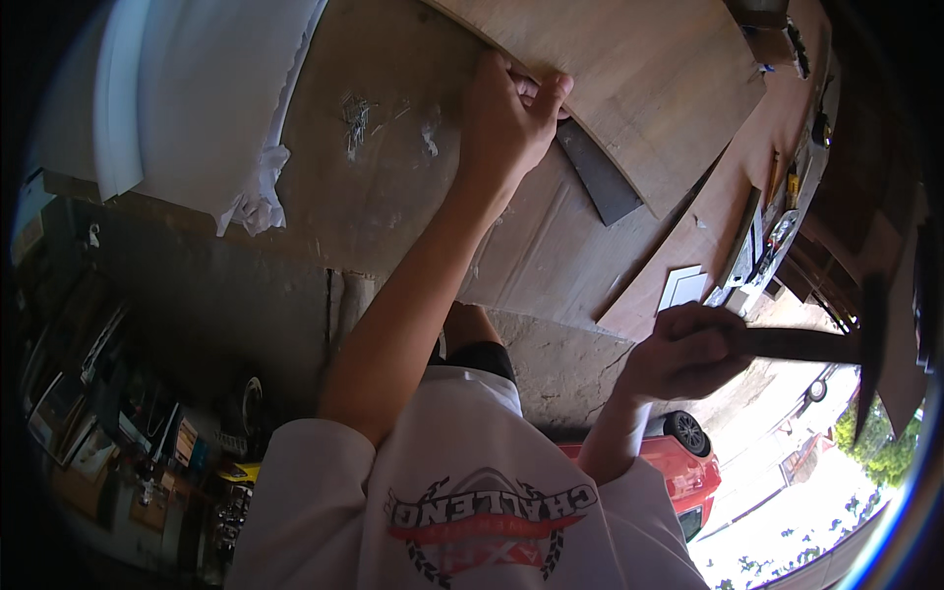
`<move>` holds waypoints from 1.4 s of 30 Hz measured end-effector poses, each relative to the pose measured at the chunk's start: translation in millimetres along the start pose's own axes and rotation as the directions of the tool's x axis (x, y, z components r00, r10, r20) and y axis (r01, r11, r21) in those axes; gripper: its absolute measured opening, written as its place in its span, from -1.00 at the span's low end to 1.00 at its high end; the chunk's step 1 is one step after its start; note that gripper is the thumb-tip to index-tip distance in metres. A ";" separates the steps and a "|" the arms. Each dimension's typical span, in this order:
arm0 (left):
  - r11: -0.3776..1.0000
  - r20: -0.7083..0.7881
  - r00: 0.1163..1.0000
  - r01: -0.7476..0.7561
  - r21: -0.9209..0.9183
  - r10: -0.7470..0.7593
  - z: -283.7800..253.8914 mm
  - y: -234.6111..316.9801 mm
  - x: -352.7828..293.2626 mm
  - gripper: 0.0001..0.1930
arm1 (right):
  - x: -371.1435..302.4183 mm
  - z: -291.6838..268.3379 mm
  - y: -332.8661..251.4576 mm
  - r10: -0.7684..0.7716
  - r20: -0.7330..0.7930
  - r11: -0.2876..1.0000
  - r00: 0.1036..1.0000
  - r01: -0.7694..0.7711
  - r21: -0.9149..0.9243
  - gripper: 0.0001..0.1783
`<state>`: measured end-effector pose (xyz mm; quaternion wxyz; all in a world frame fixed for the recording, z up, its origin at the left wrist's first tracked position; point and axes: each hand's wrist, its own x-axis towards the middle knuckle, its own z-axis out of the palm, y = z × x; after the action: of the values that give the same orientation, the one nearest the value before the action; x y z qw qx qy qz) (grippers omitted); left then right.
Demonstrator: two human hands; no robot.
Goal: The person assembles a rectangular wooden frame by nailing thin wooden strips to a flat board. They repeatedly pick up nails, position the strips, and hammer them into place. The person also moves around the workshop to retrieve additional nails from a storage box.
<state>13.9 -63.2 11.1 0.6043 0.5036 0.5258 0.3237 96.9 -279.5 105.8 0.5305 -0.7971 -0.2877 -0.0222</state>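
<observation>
The right hand (pixel 693 349) has its grip closed fully around the handle of a hammer (pixel 796 344), whose dark head points out to the right of that grip. It is held by the handle, probably so the head is free to swing clear of the fingers.

Ahead and to the left of it, the left hand (pixel 511 118) has its grip nearly closed at the near edge of a plywood panel (pixel 649 88). The thumb and curled fingers seem to steady that edge, though whether they also pinch something small is hidden.

The panel lies over the tabletop (pixel 393 202), and a dark flat strip (pixel 600 177) sticks out from under it, just right of the left grip; perhaps the strip backs or props the panel. Left of the same grip, a small heap of thin nails (pixel 356 123) sits apart from the panel, likely for easy reach. Farther left hangs a white sheet (pixel 211 98). White rectangular pieces (pixel 681 285) lie just beyond the right grip.
</observation>
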 end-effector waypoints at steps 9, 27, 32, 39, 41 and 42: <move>0.999 0.012 0.999 0.044 -0.025 -0.044 0.1 3.8 -0.2 -0.55 | -2.7 6.5 -3.5 0.017 0.063 0.999 0.998 -0.013 -0.053 -0.69; 0.999 0.013 1.000 -0.010 -0.036 0.010 0.8 -3.2 -1.9 -0.52 | 4.6 -3.3 -4.3 0.060 0.147 0.921 0.987 0.001 -0.389 -0.74; 0.999 0.002 1.000 -0.007 -0.042 0.007 2.3 -1.3 -0.4 -0.54 | 1.2 3.7 5.1 0.129 0.610 0.788 0.782 0.293 -0.541 -0.84; 0.995 0.033 0.995 -0.099 0.031 0.098 3.1 -9.6 2.8 -0.57 | -8.2 -18.9 1.3 0.234 0.172 0.969 0.957 -0.215 -0.122 -0.65; 0.993 0.025 0.994 -0.107 0.048 0.106 0.3 -9.0 2.4 -0.59 | -23.3 -21.2 9.1 0.234 0.207 0.963 0.950 -0.198 -0.181 -0.64; 0.994 0.009 0.996 -0.092 0.050 0.092 0.4 -7.3 2.0 -0.61 | -32.7 -20.2 15.3 0.286 0.217 0.944 0.933 -0.235 -0.232 -0.63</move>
<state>13.8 -63.5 3.5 0.5776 0.5434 0.5080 0.3362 82.5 -315.2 90.7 0.4049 -0.8745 -0.2391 0.1190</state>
